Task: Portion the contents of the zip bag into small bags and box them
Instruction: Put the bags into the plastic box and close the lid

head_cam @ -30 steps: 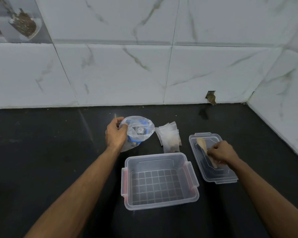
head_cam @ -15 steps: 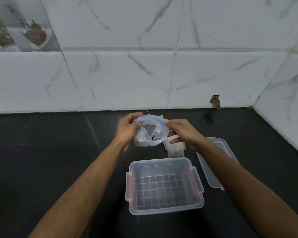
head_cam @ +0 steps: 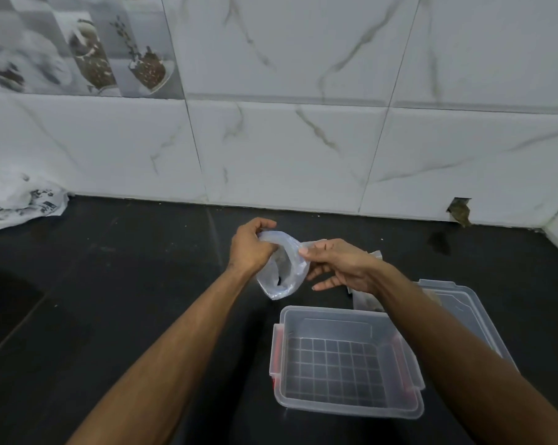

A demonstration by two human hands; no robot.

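I hold a clear zip bag (head_cam: 284, 268) above the black counter, just behind the box. My left hand (head_cam: 250, 247) grips the bag's top edge on the left. My right hand (head_cam: 338, 264) pinches the top edge on the right between thumb and forefinger, its other fingers spread. Something dark shows low inside the bag. A clear plastic box (head_cam: 346, 362) with red side latches stands open and empty in front of my hands. Its lid (head_cam: 464, 303) lies to the right, partly hidden by my right forearm. Small bags (head_cam: 366, 303) peek out from under my right wrist.
The black counter (head_cam: 126, 284) runs to a white marble-tiled wall behind. A crumpled white printed bag (head_cam: 20, 200) lies at the far left against the wall. A small hole (head_cam: 460, 211) breaks the wall tile at the right.
My right hand left the lid and came over to the zip bag's top edge. Both hands now hold the bag, which hangs lower and more stretched. The view has shifted left.
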